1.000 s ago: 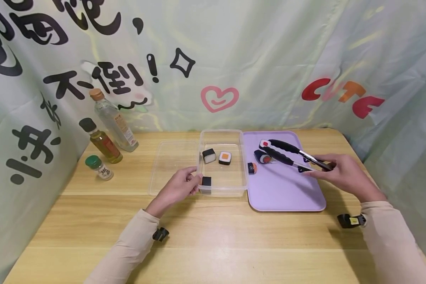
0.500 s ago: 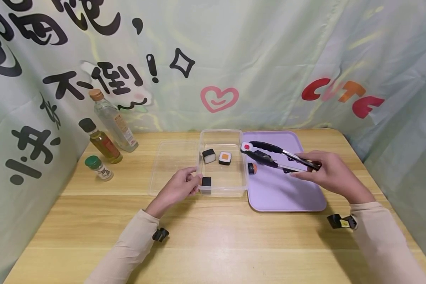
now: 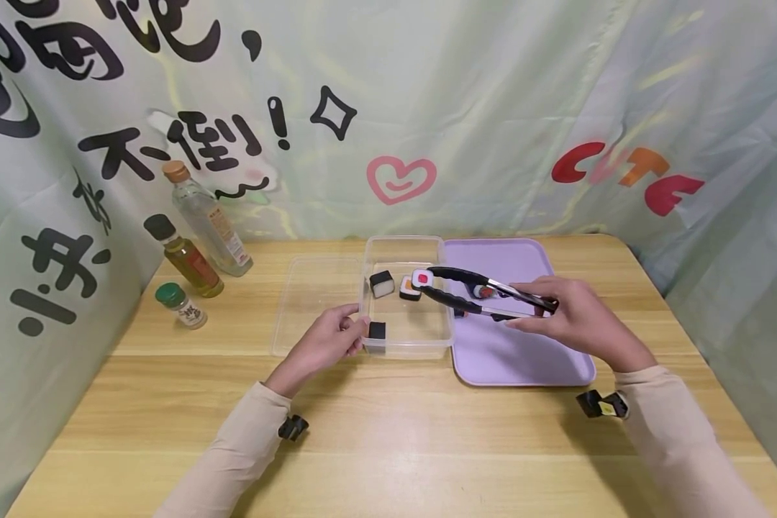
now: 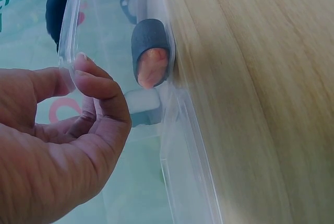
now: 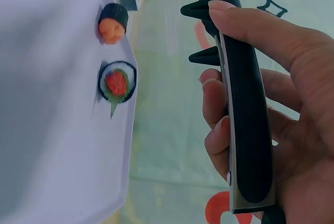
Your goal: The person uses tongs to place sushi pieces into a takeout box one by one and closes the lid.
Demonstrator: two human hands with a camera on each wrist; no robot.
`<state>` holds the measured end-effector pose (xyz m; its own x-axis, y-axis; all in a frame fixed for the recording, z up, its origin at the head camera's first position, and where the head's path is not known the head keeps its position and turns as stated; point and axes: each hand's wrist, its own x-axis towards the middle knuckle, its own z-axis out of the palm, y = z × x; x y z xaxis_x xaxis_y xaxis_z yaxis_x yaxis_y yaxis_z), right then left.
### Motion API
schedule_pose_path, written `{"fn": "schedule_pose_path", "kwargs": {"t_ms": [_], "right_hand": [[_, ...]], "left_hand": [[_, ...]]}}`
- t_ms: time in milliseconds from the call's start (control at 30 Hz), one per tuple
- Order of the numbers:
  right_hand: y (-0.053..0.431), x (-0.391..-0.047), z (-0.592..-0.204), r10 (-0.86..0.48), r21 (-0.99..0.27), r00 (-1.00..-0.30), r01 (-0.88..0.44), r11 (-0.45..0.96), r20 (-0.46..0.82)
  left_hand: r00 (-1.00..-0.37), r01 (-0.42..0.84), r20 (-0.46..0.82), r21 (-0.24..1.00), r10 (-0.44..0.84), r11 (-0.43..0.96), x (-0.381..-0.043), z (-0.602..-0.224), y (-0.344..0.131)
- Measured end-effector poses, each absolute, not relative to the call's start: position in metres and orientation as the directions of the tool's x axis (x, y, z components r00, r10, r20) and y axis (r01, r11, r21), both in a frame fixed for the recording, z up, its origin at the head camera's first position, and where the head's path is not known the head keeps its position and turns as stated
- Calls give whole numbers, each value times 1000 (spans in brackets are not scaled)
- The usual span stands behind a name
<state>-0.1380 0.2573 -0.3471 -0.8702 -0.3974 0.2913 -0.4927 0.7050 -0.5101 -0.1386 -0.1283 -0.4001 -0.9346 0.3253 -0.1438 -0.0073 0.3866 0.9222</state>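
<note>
My right hand [image 3: 576, 316] grips black-and-silver tongs [image 3: 460, 275]. Their tips pinch a toy sushi roll with a red centre [image 3: 421, 278], held above the clear plastic container [image 3: 414, 347]. With thumb and fingers my left hand [image 3: 326, 338] pinches that container's near left rim, as the left wrist view shows. Inside lie a black-and-white sushi piece [image 3: 382, 284], an orange-centred roll [image 3: 409, 289] partly covered by the held one, and a black-wrapped piece with orange topping [image 4: 151, 51]. On the purple tray [image 3: 524, 360] are a red-filled roll [image 5: 117, 82] and an orange-topped piece [image 5: 112, 23].
A clear lid [image 3: 298, 309] lies left of the container, on the wooden table [image 3: 388, 439]. Further left stand a green-capped jar [image 3: 181, 306], an oil bottle [image 3: 191, 262] and a tall clear bottle [image 3: 214, 223]. A printed curtain [image 3: 492, 108] hangs behind.
My right hand has moved left with the tongs, carrying the red-centred roll from over the tray to over the container. The left hand has stayed at the rim.
</note>
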Motion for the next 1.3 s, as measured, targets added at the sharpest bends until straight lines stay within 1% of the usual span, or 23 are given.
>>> {"fn": "schedule_pose_path", "kwargs": {"t_ms": [400,633,733,1033,1300], "right_hand": [[245,-139,-347,-432,-527,-856,-516,676,284],[243,-139,-346,-440,-581,-866,-489,651,235],[244,-139,-346,-439,-583,-871,-479,656,222],[258,-134,-345,-376,-598,-908,-408,689,186],[277,-134,-348,-334,-596,-926,-369,713,174]], "left_hand": [[-937,-1,-136,922,322,387,-140,-399,-127],[-938,-18,-152,920,312,393,-139,-399,-127],[-938,-19,-152,919,311,393,-139,-399,-126],[-938,-18,-148,923,313,384,-140,-401,-127],[-936,-25,-154,927,318,374,-139,-400,-127]]}}
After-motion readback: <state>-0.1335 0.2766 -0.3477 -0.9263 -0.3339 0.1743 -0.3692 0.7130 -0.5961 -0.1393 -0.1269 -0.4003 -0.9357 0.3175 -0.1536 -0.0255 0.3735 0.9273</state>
